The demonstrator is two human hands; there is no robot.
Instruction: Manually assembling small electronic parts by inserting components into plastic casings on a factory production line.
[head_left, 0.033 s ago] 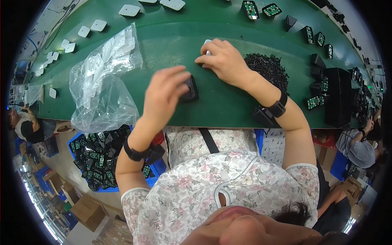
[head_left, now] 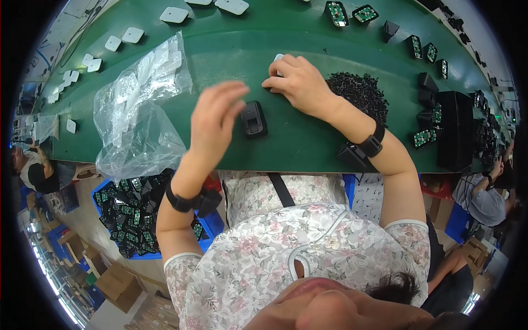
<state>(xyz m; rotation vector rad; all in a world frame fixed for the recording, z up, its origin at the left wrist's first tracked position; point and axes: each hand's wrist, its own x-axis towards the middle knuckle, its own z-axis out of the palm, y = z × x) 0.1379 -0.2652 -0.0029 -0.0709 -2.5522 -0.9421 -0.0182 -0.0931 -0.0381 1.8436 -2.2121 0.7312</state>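
Observation:
My left hand (head_left: 215, 118) hovers over the green table with its fingers stretched out, a little blurred, and nothing shows in it. Just to its right lies a small black plastic housing (head_left: 253, 120) with a recess in its face, apart from the fingers. Farther away and to the right, my right hand (head_left: 301, 83) is closed on a small white plastic cover (head_left: 279, 57) at the tabletop. Only a bit of that cover shows past the fingers. Behind the right wrist sits a heap of small black parts (head_left: 360, 94).
A clear plastic bag (head_left: 140, 110) of white covers lies left. More white covers (head_left: 133, 34) line the far left; black housings with green circuit boards (head_left: 337, 14) stand far right. A blue crate (head_left: 99, 192) of circuit boards sits below the table; a black box (head_left: 455, 132) stands right.
My left hand has moved left, away from the black housing, which is now seen whole. My right hand has barely moved.

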